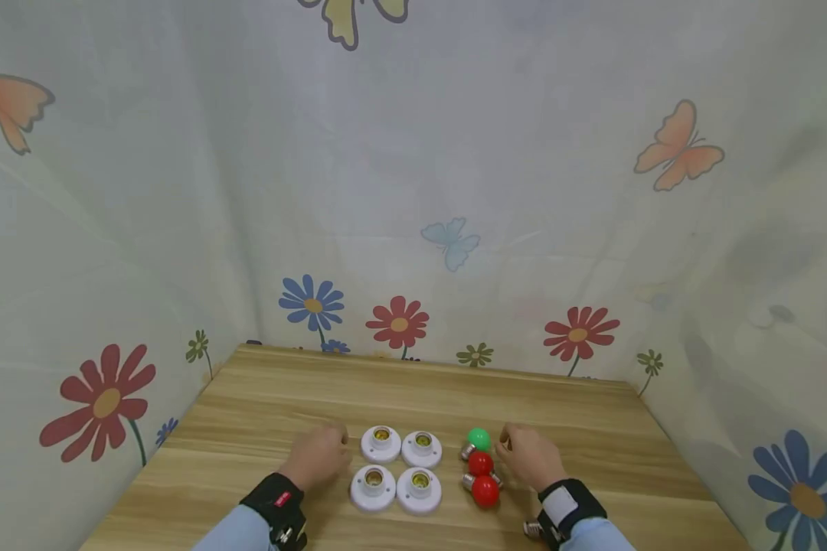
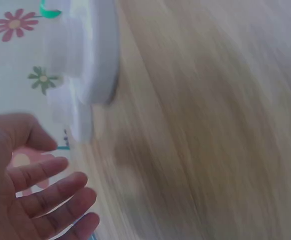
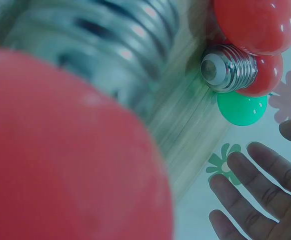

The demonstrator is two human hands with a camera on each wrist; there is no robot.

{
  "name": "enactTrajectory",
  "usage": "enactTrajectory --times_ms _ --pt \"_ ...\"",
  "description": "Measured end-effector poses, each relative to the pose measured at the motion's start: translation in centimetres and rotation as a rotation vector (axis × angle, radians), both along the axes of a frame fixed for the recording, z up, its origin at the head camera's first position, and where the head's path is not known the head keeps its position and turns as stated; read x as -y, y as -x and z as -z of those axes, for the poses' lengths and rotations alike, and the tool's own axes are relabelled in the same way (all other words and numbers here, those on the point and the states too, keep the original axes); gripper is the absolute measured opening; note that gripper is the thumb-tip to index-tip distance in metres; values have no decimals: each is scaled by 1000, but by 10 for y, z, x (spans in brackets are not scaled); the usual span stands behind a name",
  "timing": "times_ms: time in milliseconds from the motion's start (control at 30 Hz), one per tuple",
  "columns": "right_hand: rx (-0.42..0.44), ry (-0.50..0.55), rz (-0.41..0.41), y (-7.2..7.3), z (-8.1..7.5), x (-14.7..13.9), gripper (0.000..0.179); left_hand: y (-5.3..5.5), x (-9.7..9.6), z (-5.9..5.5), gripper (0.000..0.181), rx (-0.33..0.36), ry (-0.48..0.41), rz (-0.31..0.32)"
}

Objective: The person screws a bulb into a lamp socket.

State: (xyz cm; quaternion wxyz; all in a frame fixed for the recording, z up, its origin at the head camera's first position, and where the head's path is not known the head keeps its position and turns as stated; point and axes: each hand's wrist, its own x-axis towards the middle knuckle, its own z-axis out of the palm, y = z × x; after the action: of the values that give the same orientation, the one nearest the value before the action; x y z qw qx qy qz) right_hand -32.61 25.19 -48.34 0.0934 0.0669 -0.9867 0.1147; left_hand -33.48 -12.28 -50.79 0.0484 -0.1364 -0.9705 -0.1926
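Note:
Several white round lamp holders [image 1: 419,491] with brass-coloured threads stand grouped near the table's middle. My left hand [image 1: 318,457] is just left of them, holding nothing; in the left wrist view its fingers [image 2: 60,195] are loosely bent beside a blurred lamp holder [image 2: 103,55]. To the right lie a green bulb [image 1: 478,438] and two red bulbs [image 1: 485,492] with silver screw bases. My right hand [image 1: 532,457] is beside these bulbs on their right, with spread, empty fingers [image 3: 255,192] in the right wrist view. Another red bulb [image 3: 70,155] looms close to that camera.
A wooden table [image 1: 262,390] carries everything. White cloth [image 1: 524,92] printed with flowers and butterflies surrounds its back and sides. Under the right wrist, a silver screw base [image 1: 532,529] shows partly, the rest hidden by the wrist.

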Motion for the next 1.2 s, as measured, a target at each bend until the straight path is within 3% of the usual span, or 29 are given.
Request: enactTrajectory --times_ms 167,233,333,400,567,833,933,1067,1200 --pt "-2 11 6 -1 2 -1 14 -9 -9 4 71 111 -101 164" --pt "4 9 7 -1 1 -1 14 -16 -13 6 86 143 -107 194" --pt "26 10 13 -2 -1 -1 15 -29 -21 11 105 152 -100 153" --pt "43 14 19 -2 -2 -1 16 -35 -26 16 110 129 -84 88" --pt "63 29 41 0 -1 -2 17 -45 -37 23 105 68 -49 -25" --pt "35 32 38 -1 1 -4 18 -50 -44 22 92 41 -70 -83" --pt "34 33 26 -2 -1 -4 18 -48 -43 17 86 52 -121 -67" --pt "40 44 21 -5 -4 -3 18 -44 -42 5 74 46 -214 -1" --pt "49 47 22 -7 -6 -2 18 -39 -45 -18 75 98 -328 46"
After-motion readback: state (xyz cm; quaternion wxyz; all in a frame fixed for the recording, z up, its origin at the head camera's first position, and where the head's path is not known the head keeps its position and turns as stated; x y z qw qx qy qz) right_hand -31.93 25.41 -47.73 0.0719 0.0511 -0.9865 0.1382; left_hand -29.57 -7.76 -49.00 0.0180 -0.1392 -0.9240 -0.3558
